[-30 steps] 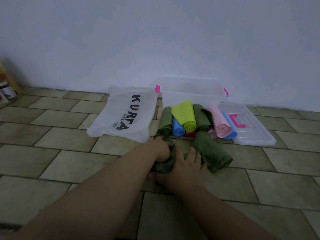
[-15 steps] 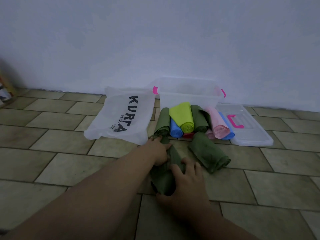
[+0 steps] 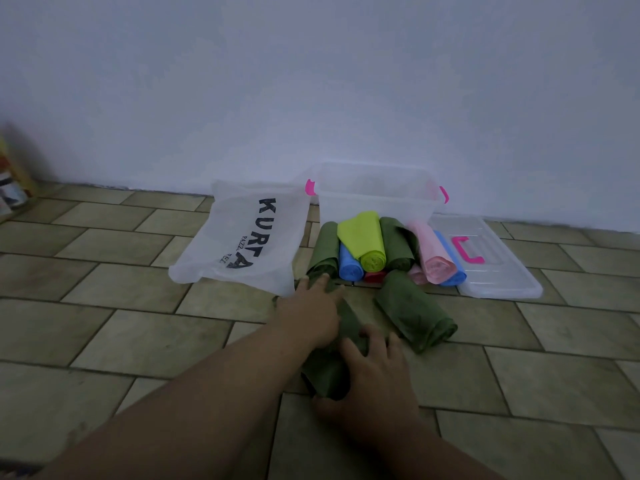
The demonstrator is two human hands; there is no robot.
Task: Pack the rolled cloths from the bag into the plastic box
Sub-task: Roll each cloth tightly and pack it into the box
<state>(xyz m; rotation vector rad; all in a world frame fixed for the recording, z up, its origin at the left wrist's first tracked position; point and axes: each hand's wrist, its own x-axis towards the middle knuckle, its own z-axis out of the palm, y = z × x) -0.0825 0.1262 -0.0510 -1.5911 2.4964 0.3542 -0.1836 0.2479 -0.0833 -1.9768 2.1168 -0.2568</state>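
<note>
The tiled floor (image 3: 104, 341) carries the bag (image 3: 239, 237), flat, beside the plastic box (image 3: 374, 206). Rolled cloths (image 3: 372, 247) are piled against the box front. My left hand (image 3: 311, 310) presses a green cloth (image 3: 325, 372), fingers straight; my right hand (image 3: 377, 382) curls its fingers round the near end.

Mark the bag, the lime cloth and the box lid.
bag (image 3: 207, 251): head view, blank white panel left of the lettering.
lime cloth (image 3: 363, 233): head view, middle of the roll.
lid (image 3: 502, 271): head view, clear panel right of the pink handle.
</note>
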